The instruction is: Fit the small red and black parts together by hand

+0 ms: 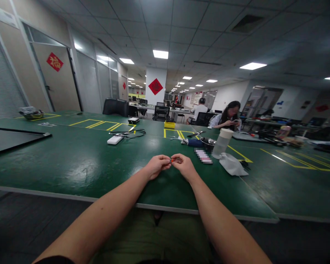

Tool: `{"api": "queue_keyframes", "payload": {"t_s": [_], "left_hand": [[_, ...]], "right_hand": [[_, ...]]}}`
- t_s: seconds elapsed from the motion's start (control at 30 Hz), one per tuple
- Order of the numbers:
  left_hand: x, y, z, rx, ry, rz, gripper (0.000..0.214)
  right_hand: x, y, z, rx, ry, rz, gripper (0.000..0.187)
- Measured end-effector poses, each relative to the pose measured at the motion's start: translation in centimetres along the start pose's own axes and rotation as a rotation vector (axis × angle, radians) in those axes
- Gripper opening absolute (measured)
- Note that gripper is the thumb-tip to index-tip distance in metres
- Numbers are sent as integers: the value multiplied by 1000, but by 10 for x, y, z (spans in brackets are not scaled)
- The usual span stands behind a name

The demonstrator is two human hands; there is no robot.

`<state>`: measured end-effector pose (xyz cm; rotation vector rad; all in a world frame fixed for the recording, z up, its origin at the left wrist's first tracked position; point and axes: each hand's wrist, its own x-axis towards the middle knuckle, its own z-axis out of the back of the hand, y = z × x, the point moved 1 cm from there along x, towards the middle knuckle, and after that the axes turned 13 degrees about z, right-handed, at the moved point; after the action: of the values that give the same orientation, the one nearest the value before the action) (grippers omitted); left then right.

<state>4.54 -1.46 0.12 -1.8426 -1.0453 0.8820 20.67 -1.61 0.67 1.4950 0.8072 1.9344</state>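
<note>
Over the green table point(71, 172), close to its front edge, my two hands meet at the fingertips. Between them is a small orange-and-dark piece point(171, 160), too small for its kind to be made out. My left hand point(157, 167) pinches it from the left with thumb and fingers. From the right, my right hand point(185, 167) has its fingertips closed on the same piece. The fingers cover most of it.
Right of my hands are a blurred pink-and-white item point(203, 156), a translucent bottle point(222, 143), a white pouch point(233, 164) and a metal bowl point(208, 143). Farther left lie a white power bank point(114, 139) and black cable point(134, 132). A person point(228, 117) sits across the table.
</note>
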Motion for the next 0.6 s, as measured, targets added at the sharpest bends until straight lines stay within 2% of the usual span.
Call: {"api": "queue_keyframes", "payload": {"t_s": [0.33,0.47,0.6], "left_hand": [[9,6,8,81,-1,-47,16],[7,2,18,221,64,-38,21],[2,-9,31,338,198,-5,32]], "right_hand": [[0,4,-1,-257,119,133,24],[0,5,-4,-380,198,215,25],[-1,5,-10,-460,298,254,31]]}}
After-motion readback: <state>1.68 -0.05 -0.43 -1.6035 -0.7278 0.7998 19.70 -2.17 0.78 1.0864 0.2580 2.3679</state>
